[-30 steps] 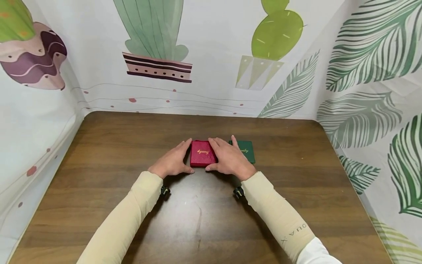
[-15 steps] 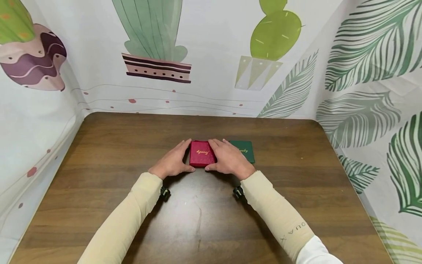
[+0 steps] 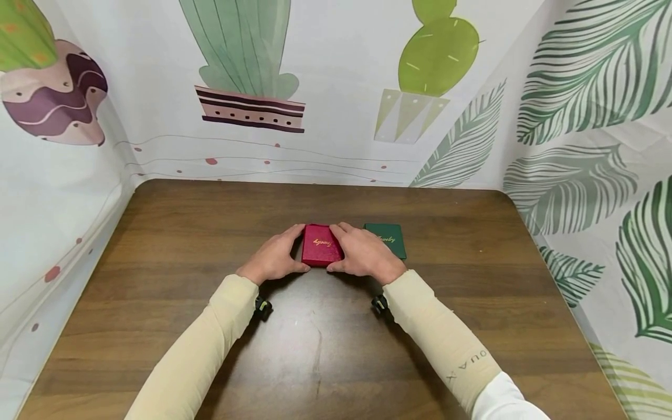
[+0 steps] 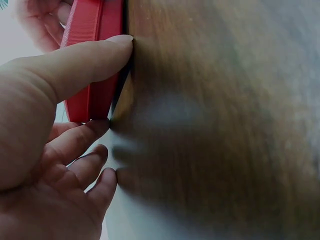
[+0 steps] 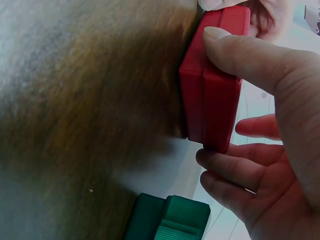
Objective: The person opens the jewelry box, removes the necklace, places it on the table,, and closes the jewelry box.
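A red jewelry box (image 3: 321, 244) with gold lettering lies on the wooden table (image 3: 315, 338), its lid closed. My left hand (image 3: 275, 255) holds its left side, thumb at the near face and fingers along the side. From the right, my right hand (image 3: 364, 251) grips the same box and covers part of its right edge. The right wrist view shows the thumb (image 5: 235, 50) on the front of the red box, with fingers curled by its side. Just beyond the right hand lies a green jewelry box (image 3: 392, 240), partly hidden by that hand.
Behind the table hangs a white cloth (image 3: 341, 134) printed with cacti and leaves, which also covers both sides. Small dark devices, such as the left one (image 3: 262, 307), are strapped at both wrists over beige sleeves (image 3: 194, 350).
A raised finger of my right hand has come down, so more of the green box shows. Both hands stay at the red box, which has hardly moved.
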